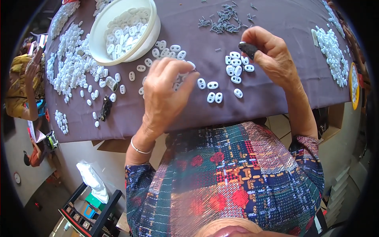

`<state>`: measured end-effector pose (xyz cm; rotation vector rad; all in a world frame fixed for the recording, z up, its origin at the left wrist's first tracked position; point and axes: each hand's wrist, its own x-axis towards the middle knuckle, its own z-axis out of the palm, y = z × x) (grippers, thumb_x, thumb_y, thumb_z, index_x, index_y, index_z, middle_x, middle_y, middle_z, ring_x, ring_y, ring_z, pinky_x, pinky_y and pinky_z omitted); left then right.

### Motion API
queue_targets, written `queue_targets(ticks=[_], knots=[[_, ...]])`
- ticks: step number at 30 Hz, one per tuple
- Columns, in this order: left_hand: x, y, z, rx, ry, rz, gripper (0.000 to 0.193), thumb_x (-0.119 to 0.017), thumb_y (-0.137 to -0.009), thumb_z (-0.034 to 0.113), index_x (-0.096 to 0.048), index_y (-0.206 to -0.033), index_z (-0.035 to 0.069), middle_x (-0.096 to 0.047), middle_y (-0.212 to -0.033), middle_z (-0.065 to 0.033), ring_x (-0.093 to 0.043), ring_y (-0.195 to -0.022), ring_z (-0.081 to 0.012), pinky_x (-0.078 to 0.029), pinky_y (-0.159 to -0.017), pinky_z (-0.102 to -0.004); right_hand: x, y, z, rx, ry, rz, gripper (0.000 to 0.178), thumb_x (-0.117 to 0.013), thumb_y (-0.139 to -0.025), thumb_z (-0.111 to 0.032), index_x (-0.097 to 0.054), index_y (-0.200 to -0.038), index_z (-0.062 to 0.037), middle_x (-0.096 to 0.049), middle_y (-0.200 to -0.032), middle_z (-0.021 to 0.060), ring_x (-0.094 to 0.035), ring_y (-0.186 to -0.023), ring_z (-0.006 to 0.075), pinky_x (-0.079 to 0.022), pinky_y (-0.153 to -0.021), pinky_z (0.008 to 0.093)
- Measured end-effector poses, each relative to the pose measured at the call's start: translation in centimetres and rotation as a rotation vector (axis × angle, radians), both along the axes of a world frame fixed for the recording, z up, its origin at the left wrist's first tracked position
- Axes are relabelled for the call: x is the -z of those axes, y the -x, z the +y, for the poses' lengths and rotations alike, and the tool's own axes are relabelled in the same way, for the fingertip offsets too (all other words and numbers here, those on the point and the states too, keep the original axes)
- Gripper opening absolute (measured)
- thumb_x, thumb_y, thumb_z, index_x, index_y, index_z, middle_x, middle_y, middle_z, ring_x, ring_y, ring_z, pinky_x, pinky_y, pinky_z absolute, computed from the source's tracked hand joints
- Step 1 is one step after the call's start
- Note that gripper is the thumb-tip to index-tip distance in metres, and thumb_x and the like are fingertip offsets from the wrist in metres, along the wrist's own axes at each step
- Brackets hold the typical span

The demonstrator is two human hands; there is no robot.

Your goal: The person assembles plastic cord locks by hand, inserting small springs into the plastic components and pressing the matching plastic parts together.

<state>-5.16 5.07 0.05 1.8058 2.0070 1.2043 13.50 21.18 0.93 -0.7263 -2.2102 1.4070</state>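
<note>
My left hand [167,89], slightly blurred, pinches a small white oval piece [191,65] between thumb and fingertips above the table. My right hand [272,55] is raised with its fingers curled toward the thumb. A dark wrap or cover [248,49] sits at its thumb end; anything pinched there is too small to make out. Just left of that hand lies a small group of white two-hole oval pieces [235,62]. Between my hands several more white ovals [212,85] are spread on the cloth. Others lie partly hidden behind my left hand.
A cream plastic bowl [98,49] of white pieces stands at the back left, beside a large spread of them [71,63]. Small grey metal screws or pins [227,23] lie at the back. More pieces [331,49] and a yellow-rimmed container [354,89] are far right. Another person [23,83] is at left.
</note>
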Motion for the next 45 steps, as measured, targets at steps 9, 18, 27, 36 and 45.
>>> queue_targets(ticks=[9,18,27,36,45], knots=[[0.6,-0.5,5.4,0.088,0.120,0.219,0.015,-0.066,-0.073,0.011,-0.060,-0.084,0.002,-0.058,-0.080,-0.0090,-0.055,-0.080,-0.0248,-0.044,-0.071,-0.0345,0.2,-1.0,-0.5,-0.083,0.407,0.167,0.017,-0.056,-0.084,-0.002,-0.055,-0.100,0.0012,-0.058,-0.083,0.0006,-0.053,-0.073,0.0048,-0.044,-0.062,0.0168],[0.9,-0.6,5.3,0.116,0.004,0.227,0.007,-0.063,-0.074,0.006,-0.057,-0.077,0.003,-0.057,-0.079,-0.0088,-0.054,-0.075,-0.0269,-0.045,-0.064,-0.0350,0.2,-1.6,-1.7,-0.016,-0.454,-0.021,0.027,-0.058,-0.067,0.005,-0.056,-0.093,-0.0004,-0.059,-0.079,0.0084,-0.057,-0.068,0.0167,-0.045,-0.060,0.0249],[-0.5,-2.0,1.5,-0.020,0.187,-0.475,0.013,-0.068,-0.073,0.000,-0.062,-0.085,0.002,-0.063,-0.074,-0.0022,-0.059,-0.066,-0.0069,-0.046,-0.060,-0.0190,-0.6,-3.0,-4.6,-0.225,-0.788,-0.385,0.024,-0.057,-0.064,-0.001,-0.055,-0.088,-0.0007,-0.049,-0.071,0.0093,-0.054,-0.069,0.0249,-0.045,-0.061,0.0339],[-1.0,-2.7,1.0,-0.070,0.282,-0.950,0.027,-0.067,-0.074,-0.004,-0.057,-0.099,-0.003,-0.064,-0.084,-0.0082,-0.061,-0.079,-0.0109,-0.050,-0.069,-0.0213,-0.1,-4.0,-4.6,-0.198,-0.469,-0.273,0.034,-0.052,-0.060,0.010,-0.054,-0.093,0.0014,-0.052,-0.077,0.0129,-0.055,-0.070,0.0302,-0.046,-0.064,0.0366],[-0.7,-3.2,0.8,-0.019,0.267,-0.911,0.027,-0.067,-0.074,-0.005,-0.057,-0.099,-0.003,-0.064,-0.084,-0.0074,-0.061,-0.080,-0.0106,-0.050,-0.070,-0.0207,-0.9,-2.7,-4.5,-0.166,-0.147,-0.016,0.022,-0.054,-0.072,0.008,-0.054,-0.093,0.0034,-0.057,-0.080,0.0084,-0.058,-0.070,0.0174,-0.045,-0.062,0.0282]])
